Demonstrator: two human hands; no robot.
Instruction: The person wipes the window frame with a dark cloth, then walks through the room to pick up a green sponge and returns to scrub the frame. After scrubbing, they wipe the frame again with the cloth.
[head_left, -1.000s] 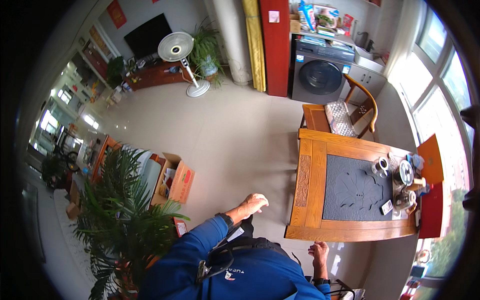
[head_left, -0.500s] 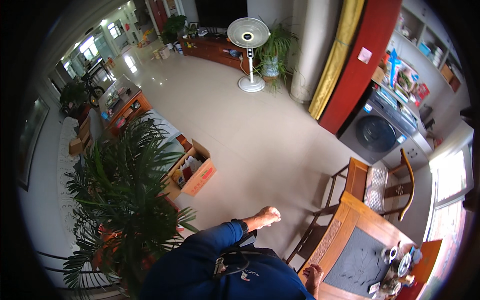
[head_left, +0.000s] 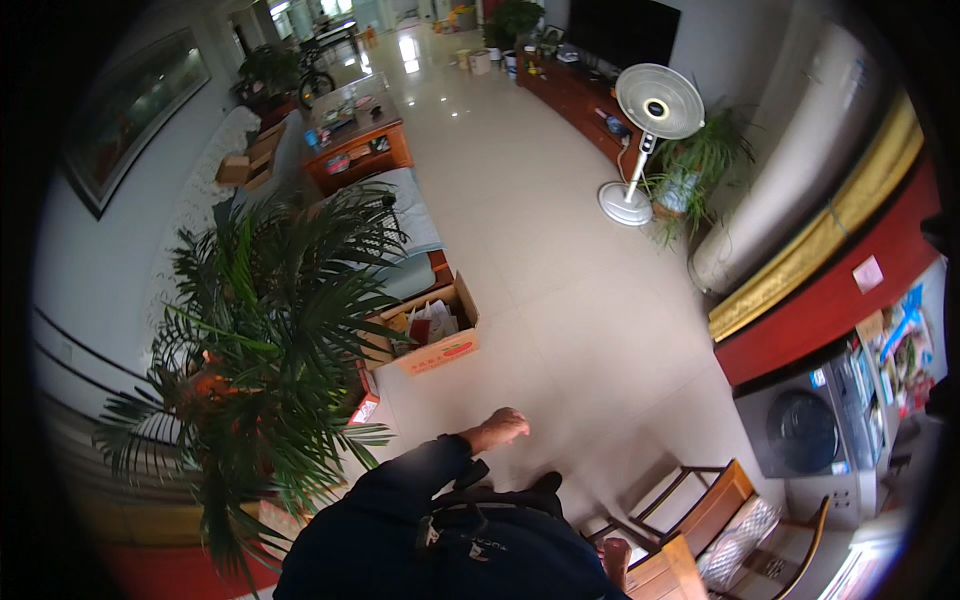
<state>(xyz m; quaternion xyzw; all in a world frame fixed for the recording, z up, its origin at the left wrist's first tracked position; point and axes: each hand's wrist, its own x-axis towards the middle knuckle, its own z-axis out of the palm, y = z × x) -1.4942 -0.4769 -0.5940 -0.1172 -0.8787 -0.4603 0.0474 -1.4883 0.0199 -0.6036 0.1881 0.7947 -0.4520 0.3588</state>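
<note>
Head view: we look down past our dark jacket (head_left: 400, 525) to a pale tiled floor (head_left: 570, 340), and we place everything by the box (head_left: 442, 358).
Box: cardboard, flaps up, with papers (head_left: 436, 326) and other small things inside; it stands on the floor ahead of our left hand (head_left: 498, 429) and slightly to its left, well apart from our right hand (head_left: 614, 556).
Left hand: nearer to us than the box and a little to its right, apart from it; the fingers bend loosely, and we cannot tell whether they close on anything.
Right hand: nearer to us than the box and well to its right, in shadow and partly hidden; we cannot tell if it is open or closed.
Table (head_left: 668, 572): wooden, right of the box and nearer to us, just beside our right hand; we cannot tell whether they touch.
Chair (head_left: 722, 500): wooden, right of the box, with a silvery cushion (head_left: 742, 540).
Palm (head_left: 280, 350): left of the box, its fronds spreading toward us.
Fan (head_left: 658, 105): beyond the box and to its right, upright on a round base.
Washer (head_left: 800, 432): grey, well right of the box.
Cabinet (head_left: 365, 150): beyond the box and to its left.
</note>
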